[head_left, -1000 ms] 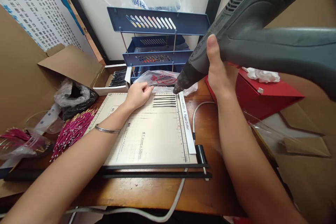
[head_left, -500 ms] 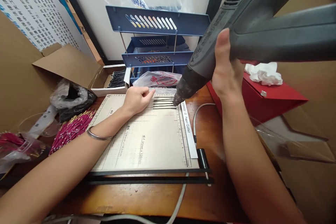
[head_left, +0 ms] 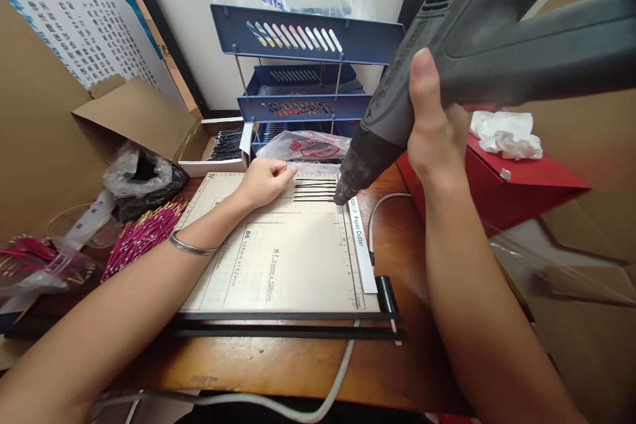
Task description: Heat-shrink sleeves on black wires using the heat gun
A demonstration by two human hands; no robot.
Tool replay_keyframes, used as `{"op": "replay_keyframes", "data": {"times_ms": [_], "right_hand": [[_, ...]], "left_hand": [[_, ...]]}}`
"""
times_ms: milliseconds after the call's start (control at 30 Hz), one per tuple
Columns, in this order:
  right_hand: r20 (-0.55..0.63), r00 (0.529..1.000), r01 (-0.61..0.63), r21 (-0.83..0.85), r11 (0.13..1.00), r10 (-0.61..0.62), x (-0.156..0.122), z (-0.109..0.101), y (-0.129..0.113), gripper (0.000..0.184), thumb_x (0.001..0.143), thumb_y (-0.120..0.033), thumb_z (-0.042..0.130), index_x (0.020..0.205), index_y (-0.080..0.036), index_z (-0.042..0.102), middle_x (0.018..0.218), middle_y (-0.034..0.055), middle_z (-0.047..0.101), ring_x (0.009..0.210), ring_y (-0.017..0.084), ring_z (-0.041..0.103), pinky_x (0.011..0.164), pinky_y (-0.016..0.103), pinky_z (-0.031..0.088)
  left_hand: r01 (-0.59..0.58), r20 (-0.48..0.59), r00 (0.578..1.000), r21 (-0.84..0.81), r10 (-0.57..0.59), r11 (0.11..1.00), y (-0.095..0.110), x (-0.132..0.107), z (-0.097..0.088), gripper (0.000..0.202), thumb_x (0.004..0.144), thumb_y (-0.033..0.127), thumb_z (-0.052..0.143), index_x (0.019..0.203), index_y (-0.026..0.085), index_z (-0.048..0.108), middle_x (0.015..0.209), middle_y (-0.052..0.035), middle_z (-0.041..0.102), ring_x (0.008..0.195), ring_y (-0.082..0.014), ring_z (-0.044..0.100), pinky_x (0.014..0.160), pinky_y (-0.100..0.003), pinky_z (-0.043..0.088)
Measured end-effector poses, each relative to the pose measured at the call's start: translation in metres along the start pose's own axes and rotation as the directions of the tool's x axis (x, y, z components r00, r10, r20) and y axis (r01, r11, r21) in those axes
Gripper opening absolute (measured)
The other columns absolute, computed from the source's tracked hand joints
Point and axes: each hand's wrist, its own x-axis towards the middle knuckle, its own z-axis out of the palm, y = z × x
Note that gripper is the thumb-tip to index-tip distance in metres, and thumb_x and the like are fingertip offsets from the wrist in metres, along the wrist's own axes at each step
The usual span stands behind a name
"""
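My right hand (head_left: pixel 437 122) grips a dark grey heat gun (head_left: pixel 397 103), which slants down to the left. Its nozzle is at the right ends of several thin black wires (head_left: pixel 314 193), lying side by side on a cream paper cutter (head_left: pixel 303 265). I cannot tell whether the nozzle touches them. At the wires' left ends, my left hand (head_left: pixel 265 182) is closed with its thumb pointing right, low over the board's far part. Whatever its curled fingers hold is hidden.
Behind the cutter stands a blue tiered tray (head_left: pixel 308 36). Left are a bundle of magenta wires (head_left: pixel 144 235) and an open carton (head_left: pixel 203 160) with black wires. A red box (head_left: pixel 521 179) with crumpled tissue stands right. A grey cable (head_left: pixel 342 371) loops across the table's front.
The view has shifted slightly. The heat gun's nozzle has moved a little toward me along the wires' right ends. My left hand keeps its closed pose by the wires.
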Motion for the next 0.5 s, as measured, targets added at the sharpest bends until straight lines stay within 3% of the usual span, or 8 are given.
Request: {"op": "replay_keyframes", "data": {"times_ms": [100, 167, 367, 500], "right_hand": [[0.017, 1.000, 0.009, -0.056, 0.998, -0.008, 0.002, -0.003, -0.001, 0.038, 0.093, -0.057, 0.077, 0.124, -0.035, 0.075, 0.149, -0.0022, 0.075, 0.164, 0.022, 0.047, 0.134, 0.040, 0.046], [0.008, 0.999, 0.047, -0.098, 0.994, -0.047, 0.004, -0.004, 0.000, 0.036, 0.093, -0.055, 0.078, 0.125, -0.039, 0.074, 0.150, -0.0036, 0.074, 0.165, 0.022, 0.046, 0.133, 0.040, 0.047], [-0.019, 0.997, 0.080, 0.011, 0.997, -0.080, 0.008, -0.005, 0.006, 0.050, 0.096, -0.060, 0.072, 0.132, -0.025, 0.072, 0.152, 0.0034, 0.072, 0.167, 0.021, 0.043, 0.140, 0.041, 0.038], [-0.021, 0.995, 0.097, -0.042, 0.994, -0.098, 0.007, -0.006, 0.010, 0.048, 0.094, -0.059, 0.074, 0.134, -0.032, 0.071, 0.158, -0.0003, 0.068, 0.166, 0.022, 0.044, 0.142, 0.042, 0.033]], "left_hand": [[0.010, 0.075, 0.997, -0.128, 0.000, 0.992, 0.003, 0.000, -0.004, 0.056, 0.088, 0.054, 0.061, 0.057, 0.024, 0.025, 0.056, 0.0048, 0.022, 0.056, -0.0112, 0.023, 0.058, -0.032, 0.022], [0.038, 0.059, 0.998, -0.197, -0.027, 0.980, 0.004, 0.001, -0.006, 0.059, 0.091, 0.059, 0.061, 0.057, 0.024, 0.026, 0.055, 0.0051, 0.024, 0.055, -0.0105, 0.022, 0.056, -0.031, 0.021], [0.221, 0.049, 0.975, -0.326, -0.217, 0.919, -0.009, 0.004, -0.014, 0.064, 0.092, 0.070, 0.064, 0.052, 0.024, 0.044, 0.046, 0.0012, 0.044, 0.044, -0.0112, 0.038, 0.050, -0.031, 0.029], [0.263, -0.038, 0.952, -0.403, -0.303, 0.876, -0.028, 0.011, -0.021, 0.063, 0.089, 0.060, 0.071, 0.051, 0.025, 0.036, 0.043, 0.0041, 0.035, 0.043, -0.0090, 0.029, 0.047, -0.029, 0.022]]}}
